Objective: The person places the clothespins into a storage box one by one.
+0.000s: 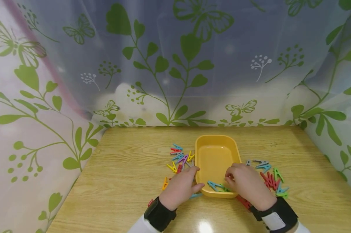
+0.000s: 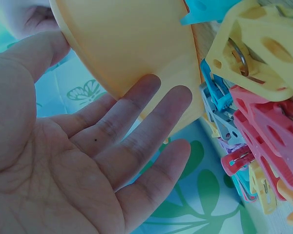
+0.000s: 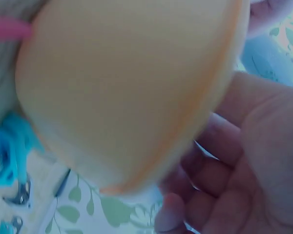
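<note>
A blue clothespin (image 1: pixel 214 185) and a green clothespin (image 1: pixel 226 190) can be seen in the near end of the yellow tray (image 1: pixel 217 158), the green one partly covered by the right hand (image 1: pixel 246 183). That hand's been curled in over the right rim, fingertips bunched together; whether anything's being pinched honestly can't be told. The left hand (image 1: pixel 179 187) is placed at the left rim, fingers loosely spread and mostly straight, so the tray's probably being steadied.

Going by that, the step in hand looks like clothespins being handled over the tray's near end. For the next move, the right fingertips would need to be kept clear of the rim and the tray held put.

Further out, loose yellow clothespins (image 1: pixel 172 167) and other colours are scattered left of the tray, with red clothespins (image 1: pixel 270 180) and more to the right, all on the wooden table (image 1: pixel 120 161). Some are hidden under both hands, plenty are cut off in the left wrist view, and the right wrist view's pretty blurred.
</note>
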The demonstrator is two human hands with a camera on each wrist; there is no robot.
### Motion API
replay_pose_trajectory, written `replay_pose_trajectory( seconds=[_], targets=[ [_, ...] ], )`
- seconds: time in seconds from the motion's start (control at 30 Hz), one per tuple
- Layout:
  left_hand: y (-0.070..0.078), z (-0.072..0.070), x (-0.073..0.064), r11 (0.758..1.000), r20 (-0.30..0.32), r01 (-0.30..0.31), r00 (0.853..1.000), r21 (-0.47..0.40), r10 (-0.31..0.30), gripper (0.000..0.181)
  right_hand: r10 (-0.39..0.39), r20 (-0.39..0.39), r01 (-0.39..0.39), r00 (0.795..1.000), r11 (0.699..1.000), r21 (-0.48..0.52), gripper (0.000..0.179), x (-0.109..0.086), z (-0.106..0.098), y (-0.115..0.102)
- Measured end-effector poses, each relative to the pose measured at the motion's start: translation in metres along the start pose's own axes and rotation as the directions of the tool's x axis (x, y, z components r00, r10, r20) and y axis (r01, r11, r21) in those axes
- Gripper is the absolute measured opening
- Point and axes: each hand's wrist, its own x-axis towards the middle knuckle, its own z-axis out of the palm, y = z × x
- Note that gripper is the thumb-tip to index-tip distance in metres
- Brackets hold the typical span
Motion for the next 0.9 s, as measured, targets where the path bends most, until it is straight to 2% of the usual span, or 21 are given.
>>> replay_pose_trajectory(
  seconds=[0.13, 0.23, 0.37, 0.5, 0.57, 0.67, 0.8, 0.9],
  targets=[
    [0.001, -0.001, 0.000, 1.000, 0.006, 0.003, 1.000, -0.002, -0.003, 0.054, 0.059, -0.093, -0.056, 0.994, 0.998, 0.028, 0.010, 0.001, -0.011, 0.012],
    [0.001, -0.001, 0.000, 1.000, 0.010, 0.008, 1.000, -0.005, -0.008, 0.054, 0.118, -0.122, -0.112, 0.986, 0.992, 0.051, 0.009, 0.002, -0.017, 0.025],
    [0.001, -0.001, 0.000, 1.000, 0.009, 0.010, 1.000, -0.009, -0.010, 0.054, 0.204, -0.097, -0.198, 0.974, 0.978, 0.069, 0.011, 0.003, -0.023, 0.044],
    [0.001, -0.001, 0.000, 1.000, 0.009, 0.010, 1.000, -0.015, -0.009, 0.054, 0.236, -0.063, -0.233, 0.970, 0.971, 0.052, 0.011, 0.001, -0.024, 0.060],
    [0.001, -0.001, 0.000, 1.000, 0.008, 0.008, 1.000, -0.015, -0.008, 0.054, 0.245, -0.018, -0.244, 0.969, 0.969, 0.040, 0.011, 0.002, -0.023, 0.066],
    [0.001, -0.001, 0.000, 1.000, 0.006, 0.009, 1.000, -0.014, -0.009, 0.054, 0.260, 0.108, -0.263, 0.960, 0.965, 0.021, 0.012, 0.002, -0.020, 0.071],
    [0.001, -0.001, 0.000, 1.000, 0.006, 0.008, 1.000, -0.017, -0.008, 0.054, 0.274, 0.297, -0.289, 0.915, 0.957, 0.006, 0.014, 0.002, -0.015, 0.074],
    [0.001, -0.001, 0.000, 1.000, 0.005, 0.004, 1.000, -0.017, -0.004, 0.054, 0.282, 0.373, -0.308, 0.884, 0.951, 0.011, 0.016, 0.001, -0.012, 0.074]
  ],
)
